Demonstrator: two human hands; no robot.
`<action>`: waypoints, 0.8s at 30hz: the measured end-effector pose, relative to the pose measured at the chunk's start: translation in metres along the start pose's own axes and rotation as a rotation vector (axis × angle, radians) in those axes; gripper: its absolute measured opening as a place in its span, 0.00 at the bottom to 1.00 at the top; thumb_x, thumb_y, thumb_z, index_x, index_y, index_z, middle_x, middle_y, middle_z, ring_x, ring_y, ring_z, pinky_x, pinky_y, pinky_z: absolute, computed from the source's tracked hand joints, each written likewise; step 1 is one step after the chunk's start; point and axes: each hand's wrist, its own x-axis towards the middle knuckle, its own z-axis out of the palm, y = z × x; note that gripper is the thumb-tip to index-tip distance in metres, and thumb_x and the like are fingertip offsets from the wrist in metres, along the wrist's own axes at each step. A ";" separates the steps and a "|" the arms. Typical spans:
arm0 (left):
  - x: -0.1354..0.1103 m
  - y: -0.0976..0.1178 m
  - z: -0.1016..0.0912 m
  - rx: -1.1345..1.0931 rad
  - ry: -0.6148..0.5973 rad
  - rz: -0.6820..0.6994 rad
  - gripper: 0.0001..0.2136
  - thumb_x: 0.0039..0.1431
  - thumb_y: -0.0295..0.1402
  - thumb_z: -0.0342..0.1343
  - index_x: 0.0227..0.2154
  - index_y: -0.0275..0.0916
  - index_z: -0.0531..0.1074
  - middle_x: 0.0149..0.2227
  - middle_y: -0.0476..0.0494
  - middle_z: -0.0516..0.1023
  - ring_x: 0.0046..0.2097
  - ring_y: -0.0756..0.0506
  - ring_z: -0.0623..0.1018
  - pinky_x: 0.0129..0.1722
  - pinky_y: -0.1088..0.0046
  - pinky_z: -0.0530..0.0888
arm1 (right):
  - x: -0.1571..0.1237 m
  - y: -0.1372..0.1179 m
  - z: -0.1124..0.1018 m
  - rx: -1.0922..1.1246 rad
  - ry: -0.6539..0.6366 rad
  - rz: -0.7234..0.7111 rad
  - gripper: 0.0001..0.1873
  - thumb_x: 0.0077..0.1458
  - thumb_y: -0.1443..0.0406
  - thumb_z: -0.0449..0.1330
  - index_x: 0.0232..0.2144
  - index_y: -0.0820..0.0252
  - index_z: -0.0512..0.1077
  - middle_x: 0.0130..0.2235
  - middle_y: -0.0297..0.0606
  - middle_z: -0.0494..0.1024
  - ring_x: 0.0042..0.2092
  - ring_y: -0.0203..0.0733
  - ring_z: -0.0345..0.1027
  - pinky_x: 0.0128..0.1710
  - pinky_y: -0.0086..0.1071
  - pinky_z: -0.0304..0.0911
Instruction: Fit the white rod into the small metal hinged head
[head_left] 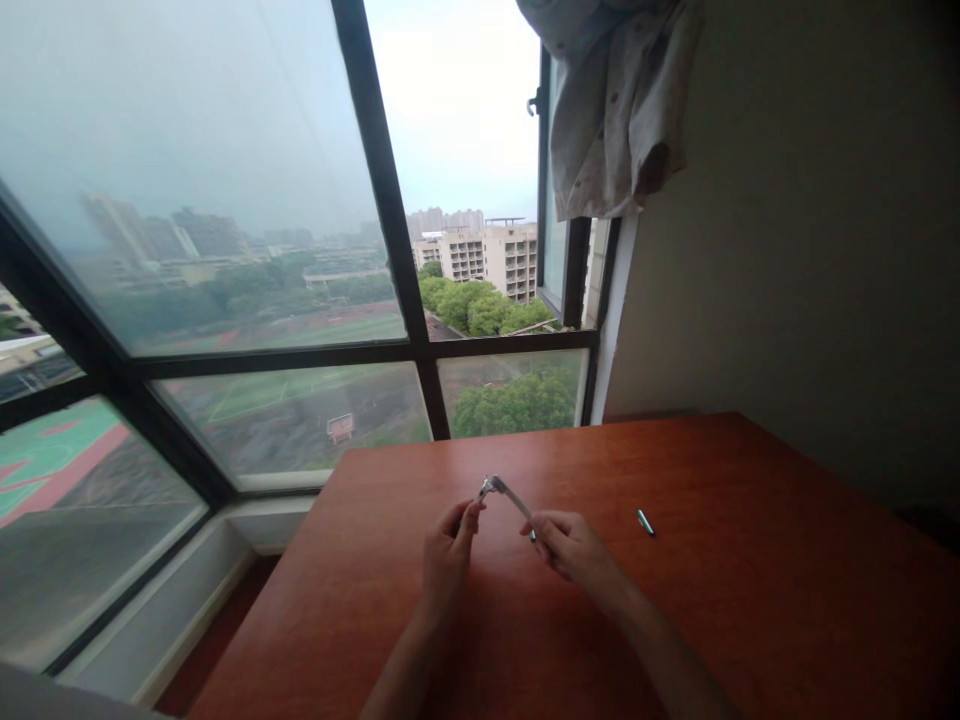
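Head view | left hand and right hand are grasping opposite ends of a slim silver-grey angled object above reddish-brown wooden worktop | short green-and-black stick is lying farther right | dark-framed glass window is standing beyond

The left hand and right hand are bare, like both forearms.

Glossy reddish-brown table beside dark-framed windows; one sash open; pale curtain bunched above; plain wall dim at right; reddish floor lower left; hazy daylight; trees, buildings outside
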 end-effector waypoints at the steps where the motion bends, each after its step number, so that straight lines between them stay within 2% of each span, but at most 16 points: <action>1: -0.001 0.001 0.001 0.016 -0.012 0.015 0.21 0.55 0.51 0.54 0.31 0.35 0.77 0.22 0.50 0.67 0.26 0.49 0.67 0.26 0.77 0.64 | 0.000 -0.001 0.000 0.002 0.004 0.007 0.26 0.54 0.45 0.54 0.32 0.64 0.72 0.18 0.27 0.63 0.15 0.27 0.48 0.13 0.24 0.40; 5: -0.002 0.004 0.002 0.059 -0.034 0.055 0.19 0.56 0.48 0.53 0.30 0.35 0.77 0.23 0.50 0.69 0.26 0.49 0.68 0.26 0.77 0.64 | 0.000 -0.001 0.000 -0.001 0.012 0.035 0.27 0.54 0.44 0.53 0.31 0.64 0.71 0.17 0.26 0.63 0.15 0.27 0.48 0.13 0.24 0.40; 16: -0.001 0.004 -0.002 0.100 0.059 0.080 0.17 0.58 0.45 0.53 0.31 0.35 0.76 0.25 0.48 0.72 0.29 0.47 0.72 0.29 0.76 0.67 | 0.001 0.001 -0.002 -0.049 0.009 0.015 0.26 0.54 0.46 0.53 0.29 0.63 0.72 0.16 0.26 0.62 0.15 0.27 0.48 0.14 0.24 0.40; 24: -0.004 0.001 0.003 0.089 -0.073 0.108 0.16 0.58 0.44 0.53 0.32 0.35 0.77 0.23 0.49 0.70 0.27 0.48 0.70 0.27 0.77 0.66 | 0.003 0.006 -0.004 -0.047 0.032 0.012 0.26 0.54 0.45 0.53 0.30 0.63 0.72 0.16 0.26 0.61 0.15 0.28 0.49 0.14 0.24 0.40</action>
